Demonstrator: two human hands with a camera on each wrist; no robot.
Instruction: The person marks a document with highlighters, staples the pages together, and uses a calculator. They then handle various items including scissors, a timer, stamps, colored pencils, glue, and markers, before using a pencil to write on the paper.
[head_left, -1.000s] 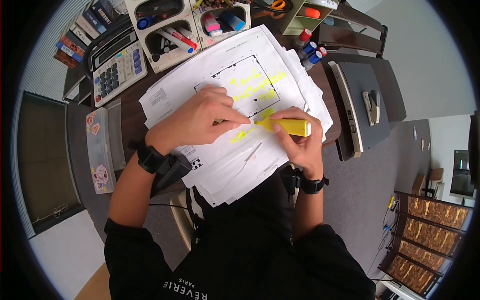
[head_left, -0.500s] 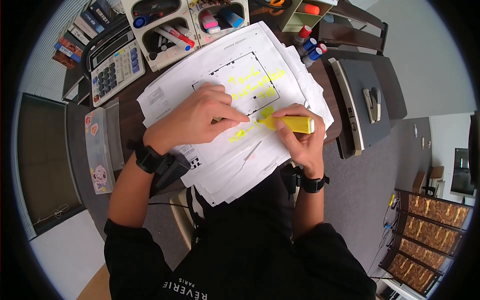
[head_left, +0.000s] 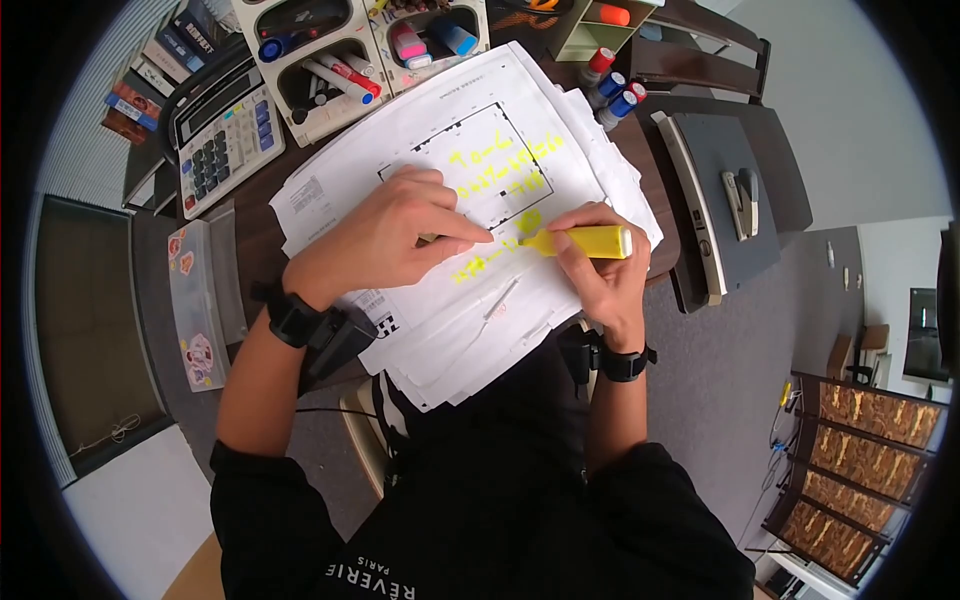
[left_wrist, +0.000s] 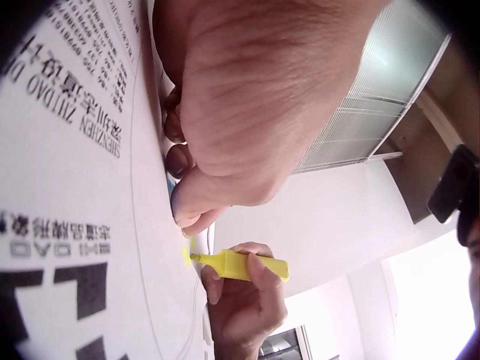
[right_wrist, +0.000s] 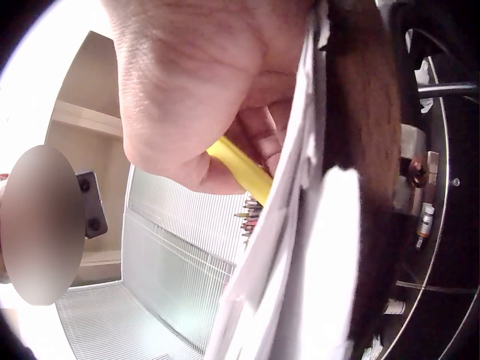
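In the head view the right hand (head_left: 605,275) pinches a yellow highlighter (head_left: 592,242) between thumb and fingers, its tip at the paper near yellow marks (head_left: 470,268). The left hand (head_left: 385,235) rests on the printed sheet (head_left: 315,215), index finger stretched toward the tip, other fingers bent under. Yellow handwriting (head_left: 510,160) covers part of the printed plan. The left wrist view shows the left hand (left_wrist: 255,97) against the paper (left_wrist: 135,195), with the highlighter (left_wrist: 240,266) beyond it. In the right wrist view, the right hand (right_wrist: 202,82) hides part of the highlighter (right_wrist: 240,169).
Left of the papers are a calculator (head_left: 225,150) and a clear plastic box (head_left: 195,310). Pen organizers (head_left: 290,90) stand behind. Several capped bottles (head_left: 608,90) stand at the back right, and a stapler (head_left: 741,205) lies on a dark device (head_left: 705,190) at right.
The highlighter has turned slightly, its back end rising in the head view, and its tip has shifted a little to the right. The left hand keeps its place on the paper; the view has shifted slightly.
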